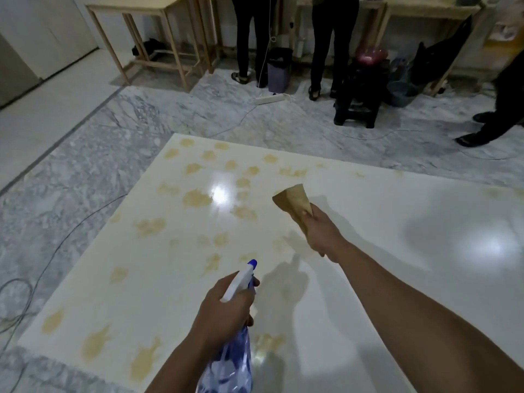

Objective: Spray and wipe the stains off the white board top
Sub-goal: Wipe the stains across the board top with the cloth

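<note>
From my head camera, my left hand (224, 313) is wrapped around the neck of the translucent blue plastic spray bottle with its white-and-blue trigger head (236, 330), nozzle aimed out over the middle of the board; it should feel light, a little slick, and sloshy with liquid, so the neck under the trigger seems the right place to hold it. My right hand (320, 231) is closed on a tan, soft folded cloth (293, 199), held up off the surface; it is limp and will need bunching into a pad to scrub. The glossy white board top (368, 279) lies flat on the grey marbled floor (85, 171), smooth and probably slippery once wet. Yellowish-brown stains (195, 198) are scattered from the far left corner down the left edge to the near edge; the right side looks clean. Cables (56, 239) trail by the left edge, and people's legs (326, 46) and wooden tables (147, 38) stand beyond.
</note>
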